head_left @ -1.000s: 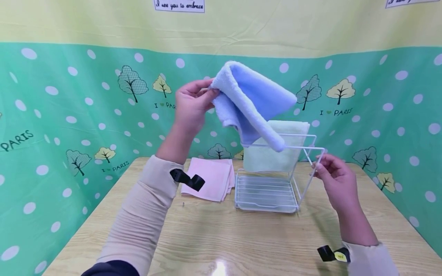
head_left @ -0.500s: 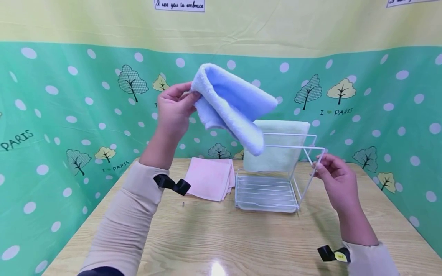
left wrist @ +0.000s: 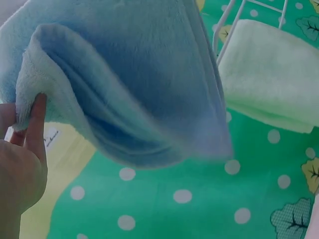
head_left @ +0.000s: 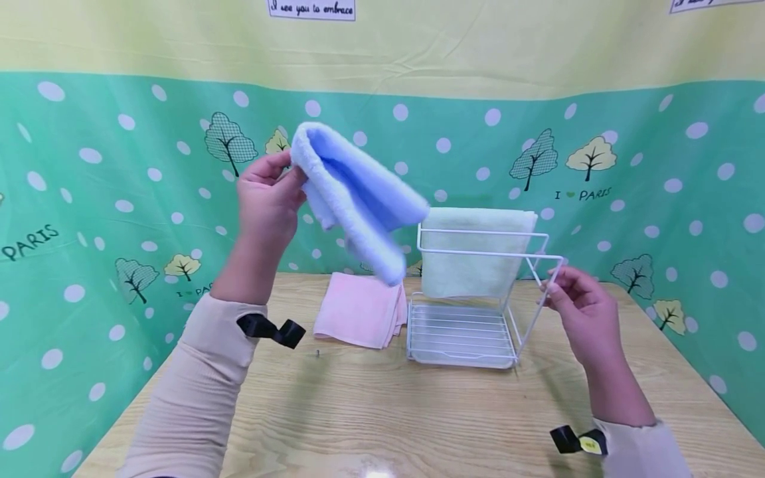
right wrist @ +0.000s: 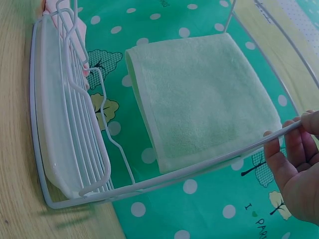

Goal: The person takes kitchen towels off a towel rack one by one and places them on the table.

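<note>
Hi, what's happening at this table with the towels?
A person is working with towels at a wooden table. Their left hand holds a folded blue towel up in the air, to the left of a white wire rack. Their right hand grips the rack's front bar. A pale green towel hangs over the rack's back bar, and a pink towel lies folded on the table beside the rack.

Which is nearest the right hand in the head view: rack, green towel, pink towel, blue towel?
1. Rack: its bar is held by the right hand.
2. Green towel: hanging on the rack.
3. Blue towel: raised, left.
4. Pink towel: table, left; close to call with 3.
</note>
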The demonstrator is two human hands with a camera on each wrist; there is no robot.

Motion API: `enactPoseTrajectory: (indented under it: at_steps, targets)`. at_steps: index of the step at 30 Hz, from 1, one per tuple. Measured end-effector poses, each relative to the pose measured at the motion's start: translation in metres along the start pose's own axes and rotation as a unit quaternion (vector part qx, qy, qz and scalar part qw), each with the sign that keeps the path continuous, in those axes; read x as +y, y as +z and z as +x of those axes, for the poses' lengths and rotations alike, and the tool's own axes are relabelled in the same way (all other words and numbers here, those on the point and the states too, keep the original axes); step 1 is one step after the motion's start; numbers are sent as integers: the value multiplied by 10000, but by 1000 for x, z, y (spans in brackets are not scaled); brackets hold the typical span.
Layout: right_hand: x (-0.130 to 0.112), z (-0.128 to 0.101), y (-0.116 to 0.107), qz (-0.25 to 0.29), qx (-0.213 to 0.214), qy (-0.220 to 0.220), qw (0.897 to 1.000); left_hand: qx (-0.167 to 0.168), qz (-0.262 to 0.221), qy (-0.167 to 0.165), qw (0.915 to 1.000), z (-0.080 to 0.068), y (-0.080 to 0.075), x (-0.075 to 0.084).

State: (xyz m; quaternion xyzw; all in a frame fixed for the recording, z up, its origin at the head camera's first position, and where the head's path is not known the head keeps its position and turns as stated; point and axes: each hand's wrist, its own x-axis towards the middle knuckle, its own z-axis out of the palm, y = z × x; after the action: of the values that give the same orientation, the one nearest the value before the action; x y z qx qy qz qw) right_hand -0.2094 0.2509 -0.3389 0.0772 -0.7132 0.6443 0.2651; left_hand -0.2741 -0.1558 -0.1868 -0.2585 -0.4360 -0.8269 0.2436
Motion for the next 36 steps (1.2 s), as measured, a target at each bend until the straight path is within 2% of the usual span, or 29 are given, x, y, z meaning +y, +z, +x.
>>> enactPoseTrajectory:
  at_steps: [7, 13, 22, 36]
  targets:
    - [0, 0, 0, -72, 1, -8, 10000, 98, 143, -209, 9996, -5, -23, 3]
    - [0, 0, 0, -109, 53, -26, 9999, 217, 166, -535, 9982, -11, -38, 1]
    - [0, 0, 0, -155, 32, 14, 9999, 362, 665, -760, 9942, -23, -59, -9]
    - [1, 0, 0, -428, 96, 224, 9988, 886, 1354, -1285, 9784, -39, -95, -27]
